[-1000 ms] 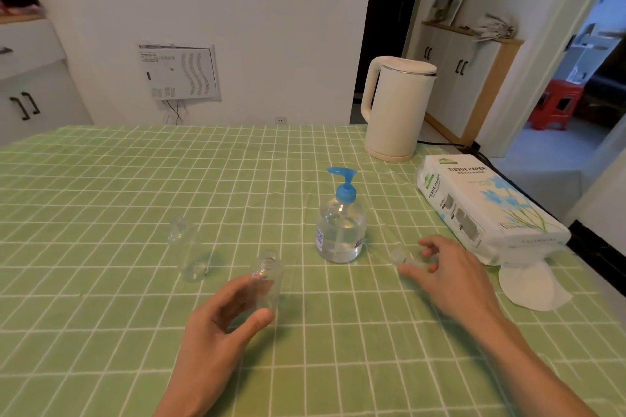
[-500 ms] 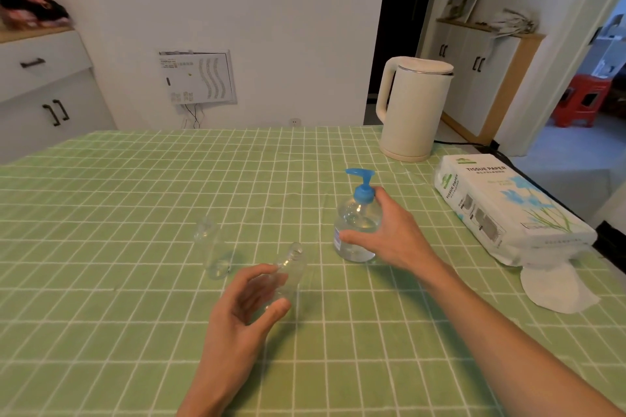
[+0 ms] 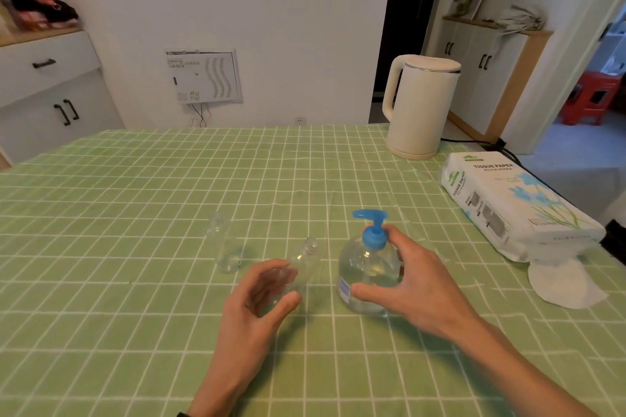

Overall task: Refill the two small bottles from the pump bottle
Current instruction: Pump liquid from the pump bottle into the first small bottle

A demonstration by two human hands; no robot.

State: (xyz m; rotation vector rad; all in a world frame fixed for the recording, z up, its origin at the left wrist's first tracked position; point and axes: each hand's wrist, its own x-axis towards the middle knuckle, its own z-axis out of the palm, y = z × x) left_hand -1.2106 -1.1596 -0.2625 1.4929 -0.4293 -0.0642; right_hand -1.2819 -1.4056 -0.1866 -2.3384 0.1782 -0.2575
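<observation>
- Step (judged): lining up the first fill. Left hand (image 3: pixel 257 301) grasps one small bottle (image 3: pixel 305 261), tilted, lower centre of frame. Right hand (image 3: pixel 416 281) grasps the pump bottle (image 3: pixel 366 267) just right of it on the bench (image 3: pixel 135 213).
- Next: bring the blue nozzle (image 3: pixel 369 213) over that bottle's opening, then press the pump.
- Count: two small bottles, the second small bottle (image 3: pixel 225 247) standing apart to the left; one pump bottle.

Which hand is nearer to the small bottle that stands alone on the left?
The left hand. It grips the other small bottle just right of the lone bottle; the right hand is farther right, holding the pump bottle.
</observation>
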